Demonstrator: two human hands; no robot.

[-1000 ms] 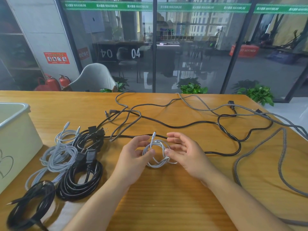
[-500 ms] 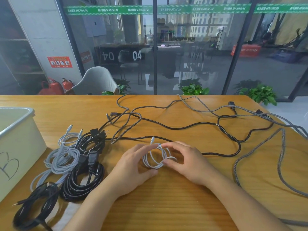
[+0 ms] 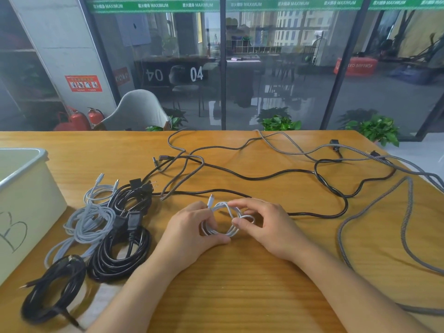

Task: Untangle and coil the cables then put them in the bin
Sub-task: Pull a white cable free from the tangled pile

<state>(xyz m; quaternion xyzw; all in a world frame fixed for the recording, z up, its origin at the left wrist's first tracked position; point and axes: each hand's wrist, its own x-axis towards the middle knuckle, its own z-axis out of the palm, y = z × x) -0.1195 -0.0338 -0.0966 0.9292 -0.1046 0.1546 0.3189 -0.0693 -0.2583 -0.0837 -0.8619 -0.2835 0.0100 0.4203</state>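
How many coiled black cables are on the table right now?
3: one at the near-left corner, one beside it toward the middle, one farther back by the plugs. None looks hidden.

The worktop (image 3: 240, 284) is warm honey-orange wood with darker grain stripes. The little cable coil (image 3: 225, 222) in the middle is plain white. Off to the left, a pale grey coil (image 3: 89, 222) sits beside glossy black coils (image 3: 120, 255), plus a matte black coil (image 3: 52, 292) nearest the front. The bin (image 3: 28, 200) is cream with a grey rim and a pencil-grey "B" scrawled on it. A loose black cable (image 3: 264, 175) snakes across, and the braided cable (image 3: 346, 227) has a grey-and-black woven fleck pattern.
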